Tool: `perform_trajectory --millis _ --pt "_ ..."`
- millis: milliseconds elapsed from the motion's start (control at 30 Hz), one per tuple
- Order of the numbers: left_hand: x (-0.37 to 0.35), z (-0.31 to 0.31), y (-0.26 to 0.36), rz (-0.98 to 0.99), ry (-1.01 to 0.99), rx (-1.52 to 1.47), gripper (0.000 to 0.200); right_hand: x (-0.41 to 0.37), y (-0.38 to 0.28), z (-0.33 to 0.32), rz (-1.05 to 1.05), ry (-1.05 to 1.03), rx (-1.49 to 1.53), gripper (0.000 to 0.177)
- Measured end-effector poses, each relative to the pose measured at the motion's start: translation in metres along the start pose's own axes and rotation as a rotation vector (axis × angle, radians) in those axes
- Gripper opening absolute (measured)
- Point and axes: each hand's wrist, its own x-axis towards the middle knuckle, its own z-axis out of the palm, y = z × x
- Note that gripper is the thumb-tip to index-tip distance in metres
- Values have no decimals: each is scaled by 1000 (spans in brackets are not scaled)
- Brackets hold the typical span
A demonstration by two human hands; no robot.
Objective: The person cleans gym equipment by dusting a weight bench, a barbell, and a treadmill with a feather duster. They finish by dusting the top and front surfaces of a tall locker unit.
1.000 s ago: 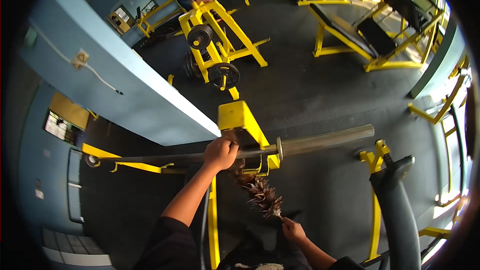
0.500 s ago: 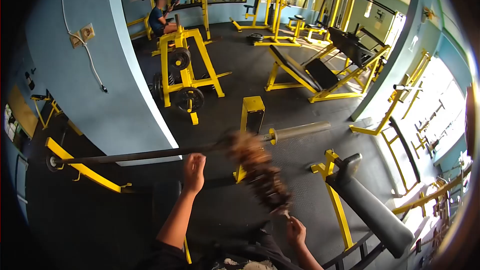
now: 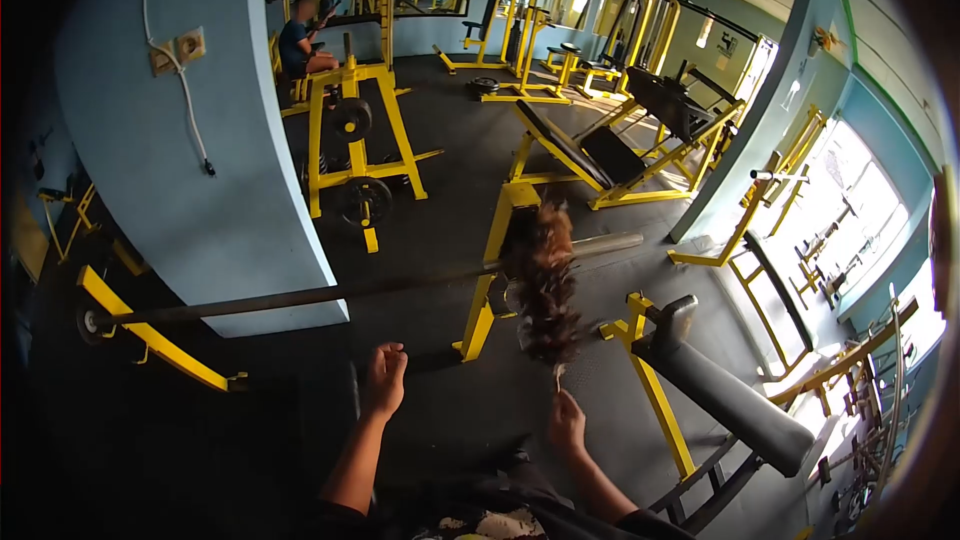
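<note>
My right hand (image 3: 567,423) is closed around the thin handle of a brown feather duster (image 3: 551,290). The duster points up and away from me, its feathers blurred by motion. In this view they overlap the yellow rack post (image 3: 478,315) and the right part of a long barbell (image 3: 270,304). That bar lies across the post and a second yellow support (image 3: 150,332) on the left. My left hand (image 3: 385,380) is raised below the bar, holding nothing, its fingers loosely bent and not touching the bar.
A black padded bench (image 3: 725,390) with a yellow frame stands close on my right. A blue pillar (image 3: 230,150) rises at left behind the bar. Farther back are a yellow plate stand (image 3: 360,160), a leg press (image 3: 610,155) and a seated person (image 3: 300,45).
The feather duster has swung from leaning left to nearly upright, its feathers shifting right along the bar toward the post. My left hand is slightly lower. The camera view has shifted a little.
</note>
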Motion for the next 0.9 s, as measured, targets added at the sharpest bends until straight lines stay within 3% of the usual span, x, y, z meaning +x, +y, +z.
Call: perform_trajectory --millis 33,167,267,333,367,433,467,533,600,667,733,900 --pt "-2 -6 -4 22 14 -34 20 -12 7 7 89 10 25 15" --pt "-13 -36 -14 60 79 -51 20 -51 25 16 35 -12 -10 15" --pt "-18 -53 -19 59 110 -44 19 -63 29 21 -77 -158 -160 17" --pt "-18 -58 -19 61 120 -35 20 -59 37 30 -348 -132 -299 18" --pt "-20 -60 -17 58 122 -26 21 -57 34 37 -347 -138 -296 18" --pt "-22 -62 -11 38 120 -22 22 -53 28 58 -36 -183 23 22" --pt "-19 -63 -9 27 111 -26 24 -55 21 65 -37 -182 27 22" --pt "-16 -68 -27 35 128 36 25 -64 8 72 -287 -389 -264 22" --pt "-12 -71 -30 40 149 100 26 -67 11 76 -295 -389 -316 26" --pt "-12 -70 -21 73 118 4 27 -71 40 78 48 -239 -33 30" --pt "-11 -72 -7 46 117 -20 27 -61 49 55 262 -260 131 30" --pt "3 -84 -19 65 123 -38 27 -49 48 0 242 -367 -66 31"
